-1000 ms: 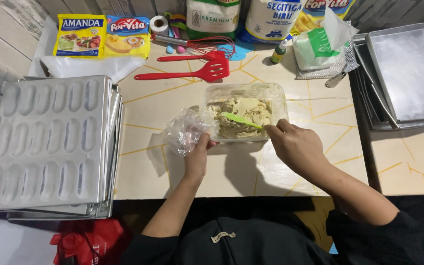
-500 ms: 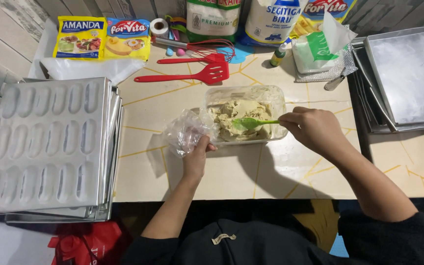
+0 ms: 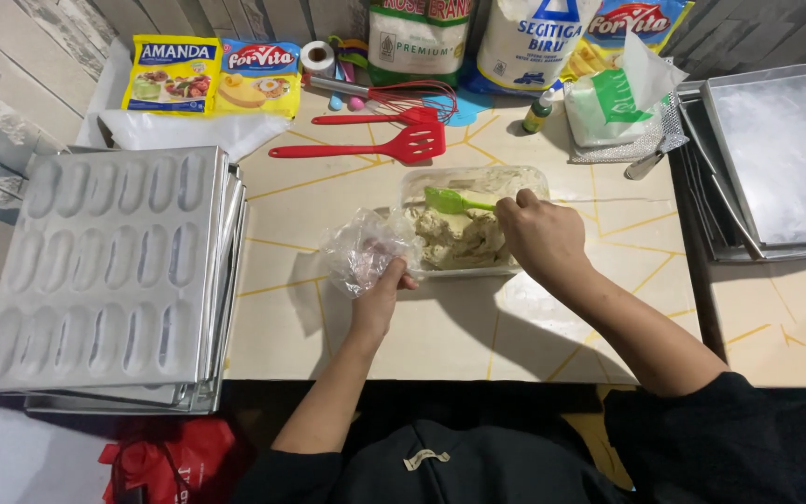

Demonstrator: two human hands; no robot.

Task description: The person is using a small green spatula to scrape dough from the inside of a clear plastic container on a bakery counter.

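Here I see my left hand (image 3: pixel 380 297) clenched around a crumpled clear plastic bag (image 3: pixel 363 250) just beside the clear container (image 3: pixel 524 177) of pale dough (image 3: pixel 454 238). My right hand (image 3: pixel 538 238) grips a green spatula (image 3: pixel 450 199) over the dough. Along the far edge lie a yellow packet (image 3: pixel 172 75), a red-and-yellow packet (image 3: pixel 258 77) and tall white sacks (image 3: pixel 532 42).

Bare table (image 3: pixel 440 327) lies open in front of the dough container (image 3: pixel 474 220). A stack of moulded trays (image 3: pixel 104 271) blocks the left, flat trays (image 3: pixel 776 159) the right. Behind, red spatulas (image 3: pixel 366 147), a whisk (image 3: pixel 412 98) and packets (image 3: pixel 207 75) crowd the far edge.
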